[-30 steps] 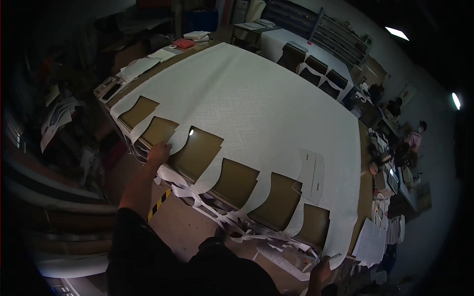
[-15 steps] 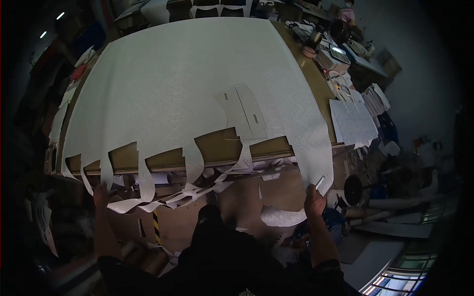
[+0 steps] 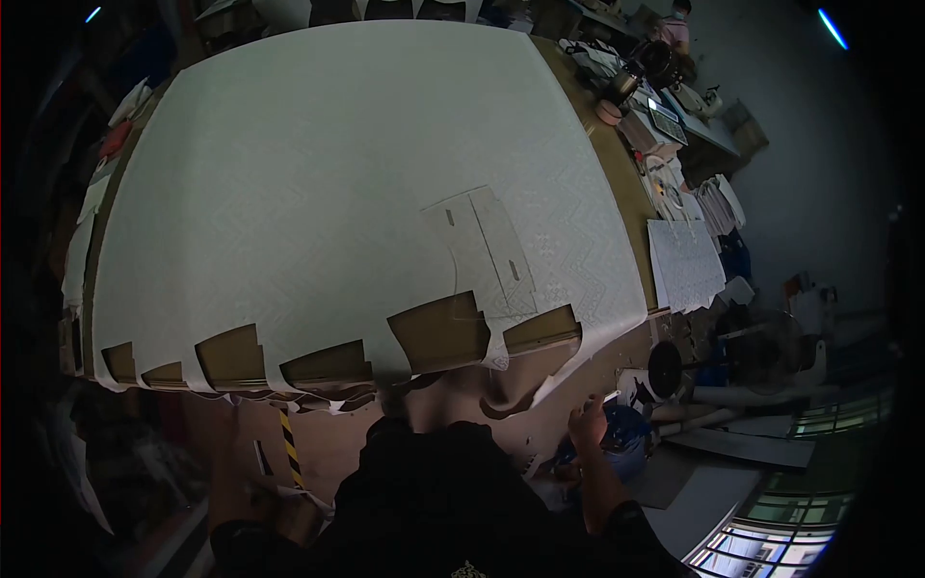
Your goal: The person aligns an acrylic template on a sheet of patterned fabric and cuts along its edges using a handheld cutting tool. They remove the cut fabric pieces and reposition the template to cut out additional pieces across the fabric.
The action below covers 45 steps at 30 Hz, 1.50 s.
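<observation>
Holding a slim pale tool (image 3: 611,396) with its fingers curled closed, your right hand (image 3: 587,424) is right of centre in the lower half of the frame, apart from the fabric. Your left hand (image 3: 216,420) is a dark blur at lower left, near the table's front edge; you cannot tell its grip from this view.

The white patterned fabric (image 3: 318,173) covers most of the table (image 3: 599,154), from the top of the frame to below its middle. Along its near edge you have a row of curved cutouts baring the brown tabletop, with narrow strips between them and a loose strip (image 3: 567,372) hanging at the right. A clear template (image 3: 487,252) with two dark slots lies on the fabric, right of centre, its lower end by a cutout. Paper sheets (image 3: 686,262) sit beside the table's right edge, and a person (image 3: 674,31) is at upper right.
</observation>
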Each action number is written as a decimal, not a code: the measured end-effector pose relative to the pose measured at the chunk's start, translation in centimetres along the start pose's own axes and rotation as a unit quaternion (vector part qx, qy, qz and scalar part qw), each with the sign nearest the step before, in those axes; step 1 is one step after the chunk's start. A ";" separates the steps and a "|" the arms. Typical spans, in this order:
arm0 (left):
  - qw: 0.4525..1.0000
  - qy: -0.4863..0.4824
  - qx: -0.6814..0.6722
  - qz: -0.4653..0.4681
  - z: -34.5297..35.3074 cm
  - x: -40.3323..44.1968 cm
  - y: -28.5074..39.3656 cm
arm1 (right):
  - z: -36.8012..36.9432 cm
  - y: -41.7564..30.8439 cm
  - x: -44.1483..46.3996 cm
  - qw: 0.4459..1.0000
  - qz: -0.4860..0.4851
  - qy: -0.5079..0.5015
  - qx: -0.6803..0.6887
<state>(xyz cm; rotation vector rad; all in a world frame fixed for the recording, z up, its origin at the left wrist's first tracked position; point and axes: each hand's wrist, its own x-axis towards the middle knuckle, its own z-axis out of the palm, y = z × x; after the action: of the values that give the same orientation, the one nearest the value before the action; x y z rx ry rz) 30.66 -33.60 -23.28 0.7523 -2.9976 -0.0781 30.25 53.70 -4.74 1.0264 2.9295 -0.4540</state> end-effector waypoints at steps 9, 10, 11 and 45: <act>0.851 -0.491 -0.185 0.023 -8.9 -6.3 24.1 | -2.7 -13.7 5.8 0.940 -0.274 0.135 0.151; 0.846 -0.495 -0.193 0.046 -9.8 -7.2 26.7 | -3.6 -16.1 6.4 0.919 -0.333 0.136 0.159; 0.841 -0.497 -0.201 0.067 -10.6 -7.9 28.8 | -3.9 -18.0 7.2 0.893 -0.393 0.137 0.169; 0.846 -0.489 -0.153 0.146 -11.6 -18.5 43.7 | 1.2 -26.1 21.7 0.853 -0.475 0.005 0.217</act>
<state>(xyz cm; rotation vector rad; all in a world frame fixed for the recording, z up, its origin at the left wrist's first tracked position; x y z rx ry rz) 27.12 13.19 -9.66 0.2125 -3.7838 -1.2498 -2.89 47.22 -1.05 -0.5649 3.1871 -1.1258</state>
